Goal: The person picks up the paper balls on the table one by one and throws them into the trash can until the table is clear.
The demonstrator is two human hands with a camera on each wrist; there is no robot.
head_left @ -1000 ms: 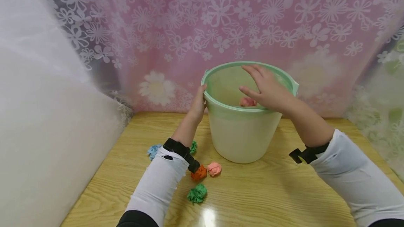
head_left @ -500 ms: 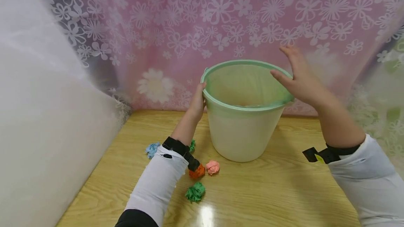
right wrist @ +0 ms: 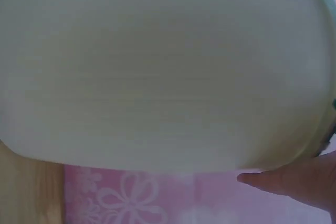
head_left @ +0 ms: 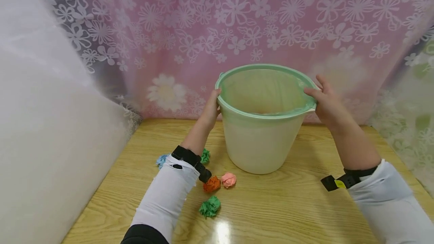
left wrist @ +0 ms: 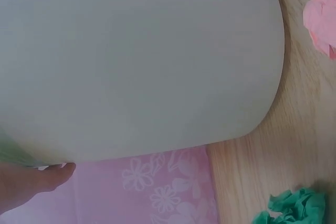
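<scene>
A pale bucket (head_left: pixel 261 146) with a green rim stands upright toward the back of the table. My left hand (head_left: pixel 211 110) holds its rim on the left side; in the left wrist view a fingertip (left wrist: pixel 63 171) lies along the outer wall. At the opposite side my right hand (head_left: pixel 329 104) grips the rim, its thumb over the edge and fingers outside. In the right wrist view one finger (right wrist: pixel 273 179) reaches along the bucket wall. The bucket's bottom is hidden behind its front wall.
Crumpled paper balls lie left of and before the bucket: pink (head_left: pixel 228 180), orange (head_left: pixel 211 184), green (head_left: pixel 210 206), another green (head_left: pixel 205 156) and a blue one (head_left: pixel 162 161) partly behind the left arm. A pink floral curtain (head_left: pixel 190 55) hangs behind the wooden table (head_left: pixel 271 210).
My right hand has moved from over the bucket's opening out to the right, then down onto the rim. A pink paper ball seen inside the opening has dropped from sight. The left hand stays.
</scene>
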